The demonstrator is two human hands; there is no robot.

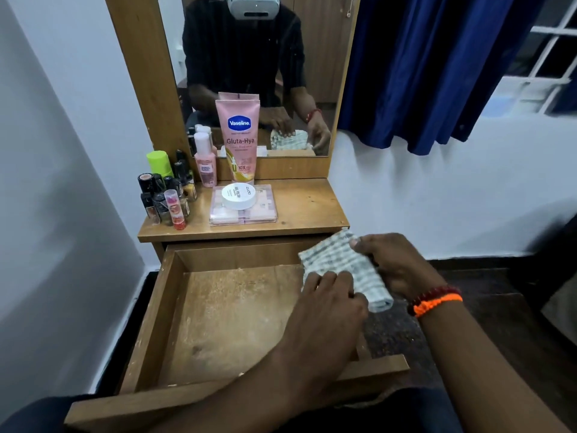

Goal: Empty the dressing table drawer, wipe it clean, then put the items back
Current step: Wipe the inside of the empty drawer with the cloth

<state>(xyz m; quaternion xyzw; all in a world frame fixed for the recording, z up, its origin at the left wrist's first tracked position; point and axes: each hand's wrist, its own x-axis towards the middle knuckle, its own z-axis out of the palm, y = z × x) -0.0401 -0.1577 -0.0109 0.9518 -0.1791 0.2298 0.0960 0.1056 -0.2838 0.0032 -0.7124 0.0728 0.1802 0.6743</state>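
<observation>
The wooden drawer point(150, 310) is pulled out and holds nothing; its bare bottom looks scuffed and dusty. Over its right edge both hands hold a folded grey-and-white checked cloth point(338, 264). My left hand point(327, 303) grips the cloth's near edge; my right hand point(396, 264) pinches its far right side. On the tabletop stand a pink Vaseline tube point(239, 135), a pink bottle point(204, 160), a cluster of several small cosmetic bottles point(165, 195) and a white round jar point(239, 196) on a clear flat case point(265, 210).
A mirror point(312, 57) rises behind the tabletop and reflects the person. A white wall stands close on the left. A blue curtain point(421, 73) hangs on the right beside a window. Dark floor lies right of the drawer.
</observation>
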